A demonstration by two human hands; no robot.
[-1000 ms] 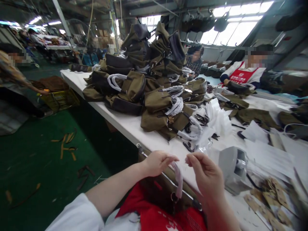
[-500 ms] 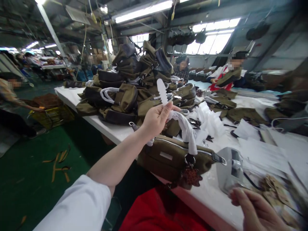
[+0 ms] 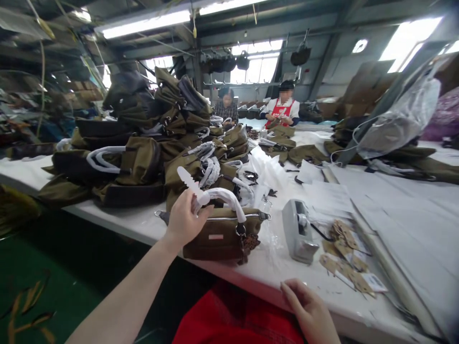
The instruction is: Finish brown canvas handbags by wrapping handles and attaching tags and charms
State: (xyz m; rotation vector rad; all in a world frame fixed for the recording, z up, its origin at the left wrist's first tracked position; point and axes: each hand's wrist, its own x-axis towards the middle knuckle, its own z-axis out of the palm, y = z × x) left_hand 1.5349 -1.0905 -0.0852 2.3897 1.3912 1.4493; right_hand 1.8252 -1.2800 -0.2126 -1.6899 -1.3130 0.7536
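An olive handbag with a zip top, a small label and a brown charm stands upright at the table's front edge. My left hand is closed at its white-wrapped handles, gripping the left part of the wrapping. A white strip with a scalloped edge sticks up out of that grip. My right hand is over the table's front edge, right of the bag, with thumb and fingertips close together. Whatever they may pinch is too small to make out. A grey tape dispenser stands beyond this hand.
Olive and black bags are heaped at the left and back of the white table. Tan tags lie right of the dispenser, and white paper is piled behind. Two people sit across the table; one wears a red apron.
The view has turned right. My left hand and the bag's handles sit lower, and the bag looks more upright. My right hand has come nearer the bag, away from the dispenser.
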